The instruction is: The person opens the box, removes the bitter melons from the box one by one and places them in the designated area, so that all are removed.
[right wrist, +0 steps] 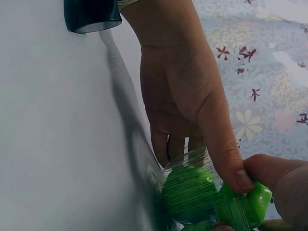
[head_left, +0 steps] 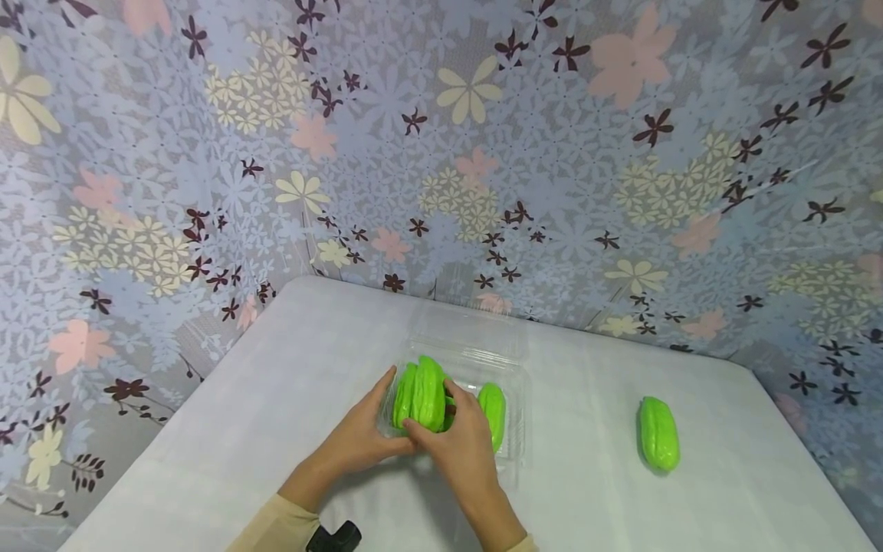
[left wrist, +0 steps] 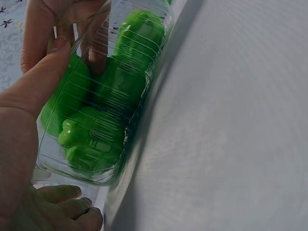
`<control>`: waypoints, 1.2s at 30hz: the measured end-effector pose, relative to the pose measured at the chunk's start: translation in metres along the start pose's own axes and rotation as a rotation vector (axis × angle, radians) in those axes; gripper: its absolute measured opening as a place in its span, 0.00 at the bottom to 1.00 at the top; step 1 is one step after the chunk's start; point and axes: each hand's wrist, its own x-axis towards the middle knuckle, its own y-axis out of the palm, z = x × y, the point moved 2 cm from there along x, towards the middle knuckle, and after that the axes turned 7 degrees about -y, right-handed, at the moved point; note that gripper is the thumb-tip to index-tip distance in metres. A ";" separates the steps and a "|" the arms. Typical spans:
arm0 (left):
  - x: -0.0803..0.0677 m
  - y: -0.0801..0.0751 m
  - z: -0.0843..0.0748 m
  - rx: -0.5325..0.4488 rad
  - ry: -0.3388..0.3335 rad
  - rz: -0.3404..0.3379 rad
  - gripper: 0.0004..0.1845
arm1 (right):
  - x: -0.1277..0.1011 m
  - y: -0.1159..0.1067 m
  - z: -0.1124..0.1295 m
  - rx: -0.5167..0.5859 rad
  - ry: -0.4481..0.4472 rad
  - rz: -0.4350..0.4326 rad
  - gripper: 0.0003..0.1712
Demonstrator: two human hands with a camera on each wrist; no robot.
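Note:
A clear plastic container (head_left: 517, 406) stands on the white table with its hinged lid laid back. My right hand (head_left: 465, 445) grips a glossy green star fruit (head_left: 431, 395), thumb at its near end and fingers on its right side, at the container's left part. Another green star fruit (head_left: 403, 399) lies close against it on the left. My left hand (head_left: 359, 437) holds the container's left near corner, with the thumb along the near wall in the left wrist view. A further star fruit (head_left: 492, 414) lies inside on the right, and others show through the wall.
One loose star fruit (head_left: 659, 435) lies on the table (head_left: 586, 475) to the right. The lid (head_left: 469, 330) reaches toward the table's back edge. Behind rises a flower-patterned cloth (head_left: 386, 138). A black device (head_left: 334, 537) sits at my left wrist.

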 end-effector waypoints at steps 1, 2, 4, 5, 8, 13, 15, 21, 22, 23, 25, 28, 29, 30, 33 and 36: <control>0.000 0.000 0.000 0.000 -0.002 -0.001 0.66 | 0.000 0.000 0.000 0.002 0.002 -0.001 0.48; 0.000 0.000 0.000 0.000 -0.003 -0.002 0.66 | 0.000 0.000 0.000 0.004 0.000 -0.003 0.48; 0.000 0.000 0.001 -0.002 -0.005 -0.002 0.66 | 0.000 0.000 0.000 0.009 -0.004 -0.006 0.47; 0.000 0.000 0.001 -0.002 -0.004 -0.002 0.66 | 0.000 0.000 0.000 0.013 -0.009 -0.007 0.47; 0.001 0.000 0.001 0.006 -0.004 0.002 0.67 | 0.000 0.000 -0.001 0.027 -0.020 -0.009 0.46; 0.001 0.001 0.001 0.017 -0.011 0.004 0.67 | 0.000 0.000 -0.001 0.037 -0.023 -0.006 0.44; 0.001 0.001 0.001 0.015 -0.018 0.005 0.67 | 0.000 0.000 -0.001 0.039 -0.020 -0.004 0.44; 0.001 0.001 0.000 0.008 -0.024 0.006 0.67 | 0.000 -0.003 -0.001 0.052 -0.017 0.006 0.43; 0.001 0.001 0.000 0.006 -0.025 0.006 0.67 | 0.001 -0.004 -0.001 0.054 -0.020 0.005 0.43; 0.001 0.001 -0.001 0.005 -0.027 0.006 0.67 | 0.001 -0.005 -0.001 0.061 -0.023 0.002 0.43; 0.001 0.002 -0.001 0.002 -0.032 0.004 0.68 | 0.001 -0.007 -0.001 0.074 -0.031 -0.004 0.42; 0.001 0.003 -0.001 -0.003 -0.047 0.001 0.69 | 0.001 -0.010 -0.001 0.098 -0.050 -0.016 0.42; 0.001 0.003 -0.001 -0.007 -0.052 0.002 0.70 | 0.001 -0.011 -0.001 0.107 -0.055 -0.020 0.42; 0.000 0.003 -0.002 -0.012 -0.056 0.004 0.70 | 0.001 -0.012 -0.001 0.112 -0.060 -0.025 0.42; 0.000 0.004 -0.002 -0.019 -0.062 0.007 0.71 | 0.002 -0.016 0.000 0.129 -0.072 -0.041 0.41; 0.000 0.004 -0.003 -0.019 -0.060 0.008 0.71 | 0.003 -0.019 0.002 0.143 -0.080 -0.052 0.41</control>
